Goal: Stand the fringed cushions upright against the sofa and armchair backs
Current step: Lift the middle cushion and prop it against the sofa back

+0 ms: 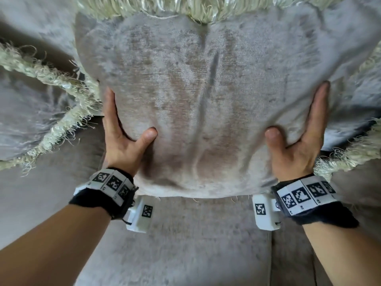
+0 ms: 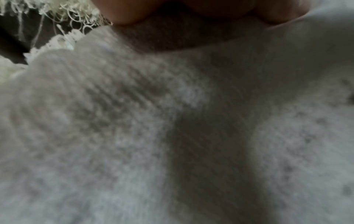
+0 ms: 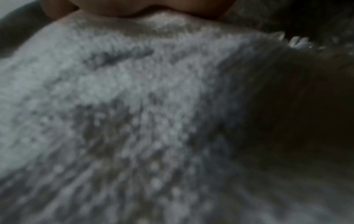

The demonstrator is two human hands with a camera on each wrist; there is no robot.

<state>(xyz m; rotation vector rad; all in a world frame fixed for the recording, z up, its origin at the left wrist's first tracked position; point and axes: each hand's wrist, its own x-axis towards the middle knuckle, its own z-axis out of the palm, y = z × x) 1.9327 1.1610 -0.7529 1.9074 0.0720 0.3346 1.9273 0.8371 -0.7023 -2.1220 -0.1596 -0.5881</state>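
A grey velvet cushion with cream fringe along its top stands upright on the sofa seat, filling the middle of the head view. My left hand grips its left side, thumb pressed into the front and the other fingers along and behind the edge. My right hand grips the right side the same way. Both wrist views are blurred and filled by the cushion fabric, with a bit of hand at the top edge.
Another fringed grey cushion lies close on the left, its fringe touching the held one. A further fringed cushion sits on the right. A seam splits the seat below my right wrist.
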